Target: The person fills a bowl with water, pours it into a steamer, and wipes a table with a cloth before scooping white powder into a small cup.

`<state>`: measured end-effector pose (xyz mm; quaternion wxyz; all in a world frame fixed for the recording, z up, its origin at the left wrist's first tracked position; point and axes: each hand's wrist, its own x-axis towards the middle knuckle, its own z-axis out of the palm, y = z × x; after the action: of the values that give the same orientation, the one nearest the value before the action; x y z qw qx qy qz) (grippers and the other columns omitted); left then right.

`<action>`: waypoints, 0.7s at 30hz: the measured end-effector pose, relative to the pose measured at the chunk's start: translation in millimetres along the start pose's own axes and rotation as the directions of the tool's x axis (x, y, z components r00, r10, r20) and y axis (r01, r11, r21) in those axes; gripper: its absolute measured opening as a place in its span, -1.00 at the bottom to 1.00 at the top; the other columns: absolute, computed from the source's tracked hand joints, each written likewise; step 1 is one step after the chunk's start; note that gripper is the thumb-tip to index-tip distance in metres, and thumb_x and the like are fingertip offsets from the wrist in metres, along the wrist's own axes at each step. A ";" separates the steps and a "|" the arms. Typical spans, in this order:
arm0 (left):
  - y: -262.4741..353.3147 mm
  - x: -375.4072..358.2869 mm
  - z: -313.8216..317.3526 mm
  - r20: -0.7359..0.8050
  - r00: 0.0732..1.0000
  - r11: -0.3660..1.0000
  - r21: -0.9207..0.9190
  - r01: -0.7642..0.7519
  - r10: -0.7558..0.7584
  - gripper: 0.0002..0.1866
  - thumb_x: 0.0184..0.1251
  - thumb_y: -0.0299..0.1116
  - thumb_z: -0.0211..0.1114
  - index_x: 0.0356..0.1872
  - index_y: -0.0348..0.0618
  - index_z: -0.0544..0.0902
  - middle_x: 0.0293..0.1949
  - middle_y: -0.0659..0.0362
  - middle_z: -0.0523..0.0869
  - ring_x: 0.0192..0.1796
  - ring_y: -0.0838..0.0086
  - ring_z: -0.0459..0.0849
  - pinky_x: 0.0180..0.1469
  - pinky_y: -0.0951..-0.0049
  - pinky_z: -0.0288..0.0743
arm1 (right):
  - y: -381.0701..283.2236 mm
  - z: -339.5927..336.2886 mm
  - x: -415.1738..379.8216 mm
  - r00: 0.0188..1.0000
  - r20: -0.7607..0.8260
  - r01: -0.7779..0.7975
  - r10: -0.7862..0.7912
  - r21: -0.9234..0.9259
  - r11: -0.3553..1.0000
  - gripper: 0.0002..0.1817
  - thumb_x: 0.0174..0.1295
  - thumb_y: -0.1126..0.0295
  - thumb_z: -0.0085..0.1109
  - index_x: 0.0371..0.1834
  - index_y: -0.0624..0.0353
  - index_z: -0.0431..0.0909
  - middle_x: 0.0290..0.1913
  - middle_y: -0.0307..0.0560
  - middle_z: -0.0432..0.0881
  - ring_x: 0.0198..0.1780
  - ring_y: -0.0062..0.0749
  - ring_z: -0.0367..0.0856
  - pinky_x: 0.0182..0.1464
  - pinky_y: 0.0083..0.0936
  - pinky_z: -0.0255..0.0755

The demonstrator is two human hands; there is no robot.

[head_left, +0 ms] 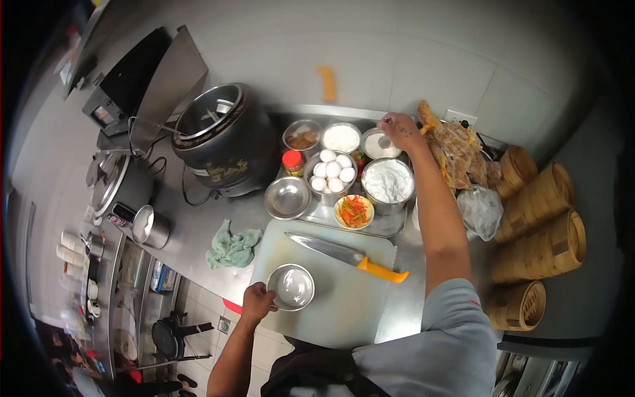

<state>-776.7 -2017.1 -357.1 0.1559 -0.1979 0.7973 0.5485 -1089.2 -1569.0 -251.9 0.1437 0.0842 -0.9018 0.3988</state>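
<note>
My left hand grips the rim of a small steel bowl on the cutting board; no food shows in it. My right hand is stretched to the back, fingers closed over a steel bowl of white powder. What looks like a spoon shows under those fingers, its handle mostly hidden. A knife with a yellow handle lies across the board. Around the right hand stand a bowl of white flour-like powder, another white-filled bowl and a bowl of eggs.
A tray carries the bowls, including sliced vegetables and a red-lidded jar. A green cloth lies left of the board. A large black cooker stands behind it. Bamboo steamers and a plastic bag are right.
</note>
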 end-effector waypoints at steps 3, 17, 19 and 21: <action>-3.9 7.6 -2.2 0.047 0.999 0.999 0.035 0.007 -0.009 -0.87 0.11 -0.55 0.18 -0.53 -0.40 0.45 -0.58 0.07 0.55 -0.61 0.33 0.66 -0.56 0.37 0.69 | -17.5 -9.4 -24.5 0.987 -0.127 0.090 -0.099 -0.073 0.993 -0.70 0.26 0.22 0.14 -0.25 0.29 0.62 -0.38 0.18 0.63 -0.29 -0.01 0.64 -0.21 -0.29 0.46; 117.7 29.6 2.6 0.085 0.972 0.975 -0.054 -0.217 0.221 -0.83 0.05 -0.54 0.14 -0.68 -0.34 0.44 -0.67 0.16 0.47 -0.67 0.50 0.51 -0.62 0.44 0.61 | 6.1 17.1 -175.6 0.740 -0.615 -0.085 0.270 0.313 0.946 -0.70 0.44 0.25 -0.06 -0.15 0.29 0.55 -0.45 -0.10 0.65 -0.41 -0.47 0.63 -0.29 -0.52 0.49; 137.4 41.5 9.4 0.099 0.967 0.971 -0.060 -0.232 0.237 -0.85 0.07 -0.54 0.13 -0.64 -0.37 0.46 -0.65 0.10 0.53 -0.69 0.45 0.55 -0.61 0.45 0.62 | 8.4 28.5 -180.3 0.752 -0.608 -0.046 0.256 0.338 0.940 -0.70 0.45 0.25 -0.07 -0.17 0.29 0.55 -0.47 -0.11 0.64 -0.43 -0.49 0.63 -0.31 -0.54 0.49; 156.8 50.0 19.6 0.102 0.968 0.972 -0.076 -0.222 0.229 -0.85 0.08 -0.53 0.13 -0.61 -0.38 0.47 -0.63 0.08 0.55 -0.69 0.41 0.58 -0.61 0.44 0.62 | 9.5 41.8 -183.9 0.739 -0.590 -0.082 0.325 0.400 0.913 -0.70 0.45 0.26 -0.07 -0.15 0.29 0.54 -0.46 -0.13 0.64 -0.45 -0.54 0.60 -0.36 -0.59 0.45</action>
<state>-896.0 -1955.8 -259.8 0.1299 -0.0803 0.7867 0.5982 -926.0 -1586.9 -345.3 0.3821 -0.1347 -0.7152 0.5695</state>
